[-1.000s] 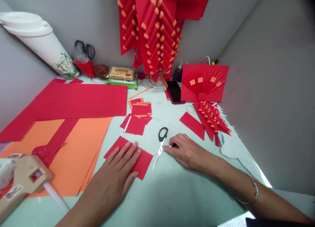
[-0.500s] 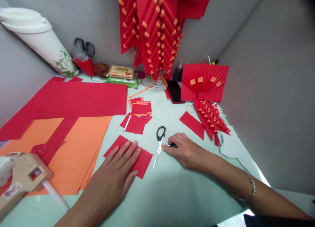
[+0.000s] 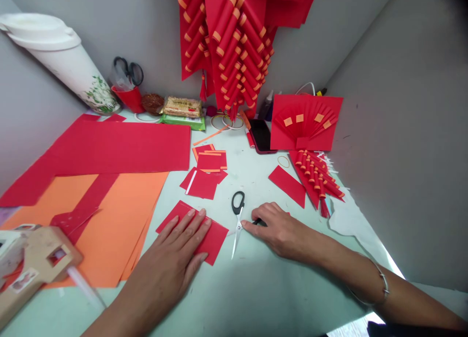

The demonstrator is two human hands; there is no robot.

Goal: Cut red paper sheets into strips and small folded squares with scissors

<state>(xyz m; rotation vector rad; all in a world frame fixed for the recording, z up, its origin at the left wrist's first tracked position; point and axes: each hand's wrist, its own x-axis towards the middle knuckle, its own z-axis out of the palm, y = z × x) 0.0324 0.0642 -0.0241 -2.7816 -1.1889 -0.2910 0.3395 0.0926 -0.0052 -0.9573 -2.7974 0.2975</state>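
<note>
My left hand [image 3: 179, 252] lies flat with its fingers stretched out, on a piece of red paper [image 3: 215, 242] at the middle of the table. To its right, my right hand [image 3: 272, 227] is closed around one black handle of a pair of scissors [image 3: 239, 225]. The scissors' blades point toward me, and the other handle loop stands out free on the far side. Beyond the left hand are small red paper squares [image 3: 204, 185], one with a white strip, and red pieces edged in orange [image 3: 212, 160].
Large red sheets [image 3: 124, 147] and orange sheets [image 3: 120, 239] cover the left side, with a glue gun [image 3: 40, 254] in front. A phone [image 3: 261, 135], a red rectangle [image 3: 287, 186] and paper firecracker ornaments [image 3: 316, 174] lie right. More firecrackers [image 3: 237, 49] hang at the back wall.
My right hand has shifted slightly toward me, turning the scissors a little so the blade tips sit nearer me. My left hand stays flat on the red paper.
</note>
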